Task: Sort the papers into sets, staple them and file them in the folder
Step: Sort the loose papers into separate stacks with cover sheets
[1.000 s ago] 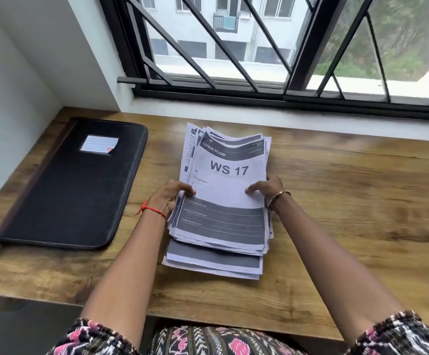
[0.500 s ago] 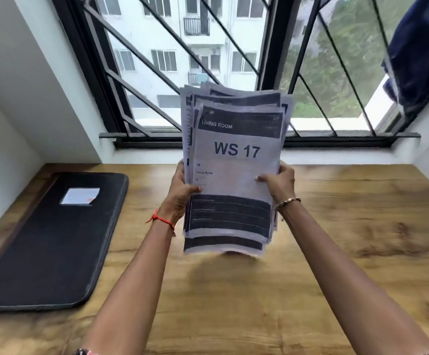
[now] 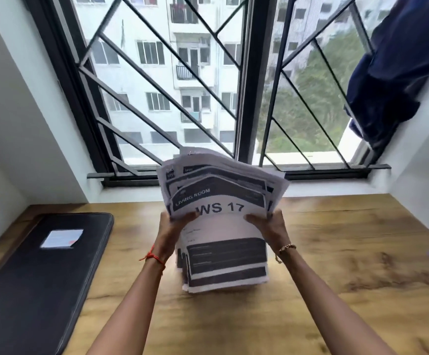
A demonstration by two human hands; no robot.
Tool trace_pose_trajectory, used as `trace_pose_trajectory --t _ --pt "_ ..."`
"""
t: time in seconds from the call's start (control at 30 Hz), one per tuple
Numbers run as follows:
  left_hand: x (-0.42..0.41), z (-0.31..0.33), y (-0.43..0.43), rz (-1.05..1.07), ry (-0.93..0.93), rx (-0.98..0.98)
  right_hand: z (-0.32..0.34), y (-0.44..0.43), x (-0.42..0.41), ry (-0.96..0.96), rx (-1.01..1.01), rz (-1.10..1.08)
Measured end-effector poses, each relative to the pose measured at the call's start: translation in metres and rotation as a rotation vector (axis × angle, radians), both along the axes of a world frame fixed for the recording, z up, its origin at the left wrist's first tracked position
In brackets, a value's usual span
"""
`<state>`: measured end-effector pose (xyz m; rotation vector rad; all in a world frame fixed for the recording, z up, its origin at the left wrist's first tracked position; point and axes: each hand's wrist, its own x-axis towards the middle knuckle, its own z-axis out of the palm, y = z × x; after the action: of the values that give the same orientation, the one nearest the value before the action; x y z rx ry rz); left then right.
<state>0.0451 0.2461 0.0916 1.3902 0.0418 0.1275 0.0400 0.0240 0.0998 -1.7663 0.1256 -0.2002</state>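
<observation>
Head: paper stack [image 3: 225, 235] upright, gripped between left hand [image 3: 169, 230], right hand [image 3: 269, 228].

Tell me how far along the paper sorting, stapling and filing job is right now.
Done: nothing visible yet; the black flat folder lies closed on the wooden desk. In hand: left hand and right hand grip the whole stack of white-and-grey printed papers upright, sheets uneven. Left: sorting into sets, stapling, filing.
</observation>
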Motion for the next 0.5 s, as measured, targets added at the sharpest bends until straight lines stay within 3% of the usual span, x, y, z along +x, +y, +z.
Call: trace_pose_trajectory --t 0.3,0.5 --pt "0.001 -0.001 -0.012 0.108 -0.046 -0.043 -0.003 0.005 0.010 -0.094 -0.035 0.004" --pt "0.016 0.026 -0.035 0.277 -0.202 0.038 0.023 0.020 0.025 -0.474 -0.279 -0.220"
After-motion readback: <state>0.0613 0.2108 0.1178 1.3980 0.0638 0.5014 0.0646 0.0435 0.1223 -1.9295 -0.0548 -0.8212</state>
